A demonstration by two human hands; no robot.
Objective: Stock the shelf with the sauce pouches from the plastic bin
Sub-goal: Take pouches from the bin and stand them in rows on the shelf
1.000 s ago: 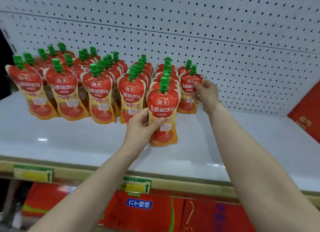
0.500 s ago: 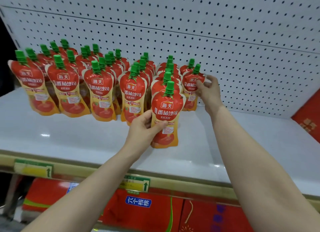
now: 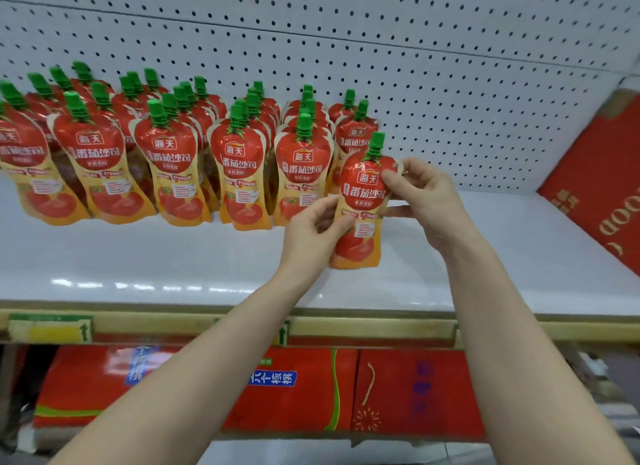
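On white glossy shelf (image 3: 138,263), right end of pouch rows: placing step in hand. Red-and-yellow tomato sauce pouch with green screw cap (image 3: 362,201) held upright, forward of rightmost column of stocked pouches (image 3: 239,166). Whether base touches shelf: cannot tell. Next move likely calls for sliding pouch back level with front row, label outward, then letting go. Left hand (image 3: 310,232) pinches pouch's left edge at mid-height, thumb on front. Right hand (image 3: 427,194) grips upper right shoulder, fingers curled. Plastic bin out of view.
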